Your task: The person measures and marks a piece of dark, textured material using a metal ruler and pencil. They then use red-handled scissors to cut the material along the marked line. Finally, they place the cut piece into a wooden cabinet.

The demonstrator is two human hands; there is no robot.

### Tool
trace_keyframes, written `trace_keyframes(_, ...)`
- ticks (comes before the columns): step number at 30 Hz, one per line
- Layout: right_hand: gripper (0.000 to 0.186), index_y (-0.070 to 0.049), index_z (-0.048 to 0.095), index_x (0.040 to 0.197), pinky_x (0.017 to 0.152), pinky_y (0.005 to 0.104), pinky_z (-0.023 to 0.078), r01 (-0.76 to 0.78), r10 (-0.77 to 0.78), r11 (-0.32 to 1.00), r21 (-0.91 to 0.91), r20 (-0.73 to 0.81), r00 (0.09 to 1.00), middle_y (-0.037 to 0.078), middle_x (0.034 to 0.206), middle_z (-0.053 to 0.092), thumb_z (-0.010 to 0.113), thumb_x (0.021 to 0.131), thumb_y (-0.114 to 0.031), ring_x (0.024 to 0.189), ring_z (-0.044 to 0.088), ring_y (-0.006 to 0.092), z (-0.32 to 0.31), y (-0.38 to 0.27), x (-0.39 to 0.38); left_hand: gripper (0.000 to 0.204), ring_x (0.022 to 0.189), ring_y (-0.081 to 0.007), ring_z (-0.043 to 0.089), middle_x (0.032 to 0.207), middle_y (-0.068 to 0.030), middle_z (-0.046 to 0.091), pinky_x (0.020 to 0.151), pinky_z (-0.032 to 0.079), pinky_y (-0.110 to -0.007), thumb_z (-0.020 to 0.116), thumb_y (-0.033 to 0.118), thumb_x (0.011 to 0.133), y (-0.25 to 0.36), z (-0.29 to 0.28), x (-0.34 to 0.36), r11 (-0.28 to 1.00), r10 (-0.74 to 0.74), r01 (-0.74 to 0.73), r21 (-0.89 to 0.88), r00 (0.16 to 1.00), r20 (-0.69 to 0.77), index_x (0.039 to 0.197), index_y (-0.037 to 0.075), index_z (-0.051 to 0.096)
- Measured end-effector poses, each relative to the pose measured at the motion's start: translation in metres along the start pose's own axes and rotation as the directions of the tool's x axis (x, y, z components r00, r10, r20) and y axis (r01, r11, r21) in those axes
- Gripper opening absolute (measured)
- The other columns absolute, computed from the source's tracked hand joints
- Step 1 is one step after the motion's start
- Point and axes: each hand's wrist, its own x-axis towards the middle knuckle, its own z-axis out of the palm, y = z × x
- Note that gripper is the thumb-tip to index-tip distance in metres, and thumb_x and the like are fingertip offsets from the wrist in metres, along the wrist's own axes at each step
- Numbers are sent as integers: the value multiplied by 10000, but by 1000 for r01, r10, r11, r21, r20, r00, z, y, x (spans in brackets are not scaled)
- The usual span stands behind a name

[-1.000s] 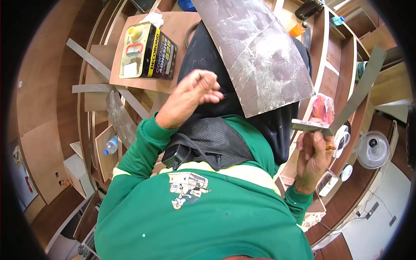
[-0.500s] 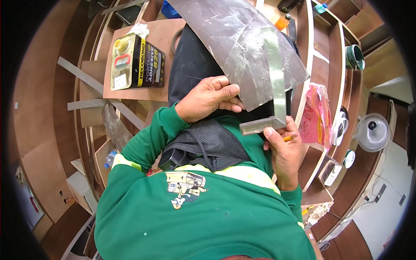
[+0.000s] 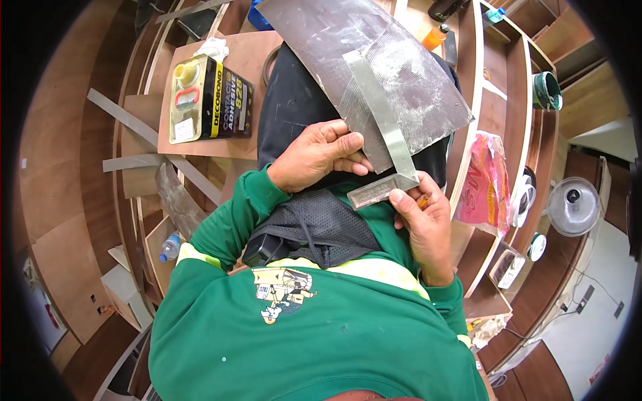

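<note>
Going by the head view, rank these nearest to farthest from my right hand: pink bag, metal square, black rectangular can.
From your right hand:
1. Metal square: in its grip.
2. Pink bag: just to its right.
3. Black rectangular can: well off, upper left.

- Left arm (image 3: 227,217): bent at the elbow, forearm angled up and inward.
- Left hand (image 3: 321,152): thumb pressed toward curled fingers in a pinch.
- Right arm (image 3: 445,301): forearm upright.
- Right hand (image 3: 428,217): fingers curled, thumb pointing up and left, gripping.
- Hands: near each other, apart.
</note>
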Motion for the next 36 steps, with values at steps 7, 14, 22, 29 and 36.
trace_keyframes(7,304,-26,602,1252,557,176,390,34,-33,999,22,-35,999,-30,863,646,691,993,-158,687,484,4,-1,4,2,356,964,-175,721,1121,-138,699,845,616,-282,561,266,1071,7,8,1,999,-22,22,44,1000,-1,1271,-27,582)
trace_keyframes(14,303,-21,601,1248,559,173,392,91,-90,995,38,-31,995,-17,887,663,693,991,-152,696,491,4,-5,1,3,346,980,-168,724,1119,-122,701,860,613,-281,579,261,1065,12,16,2,996,12,-12,90,1000,-6,1252,-30,603)
trace_keyframes(22,272,-20,605,1215,540,185,404,162,-161,987,11,-68,985,-11,881,651,687,978,-123,680,494,11,-16,-2,5,331,1018,-190,722,1136,-145,716,873,604,-284,575,247,1067,12,27,9,990,36,-33,134,999,-20,1237,-33,616)
trace_keyframes(29,247,-17,612,1180,517,197,410,172,-152,979,111,-167,974,-7,835,605,651,949,-98,611,498,38,-34,-7,5,356,1042,-189,716,1129,-135,731,907,593,-299,631,265,1039,7,33,23,991,-13,15,130,1000,-12,1222,-38,667)
trace_keyframes(36,256,-30,597,1168,510,202,430,199,-150,948,249,-205,967,-13,833,561,661,931,-104,608,498,44,-59,-2,8,380,1016,-185,718,1118,-146,740,909,587,-316,652,281,1027,1,36,42,981,-59,58,184,998,-3,1211,-51,683)
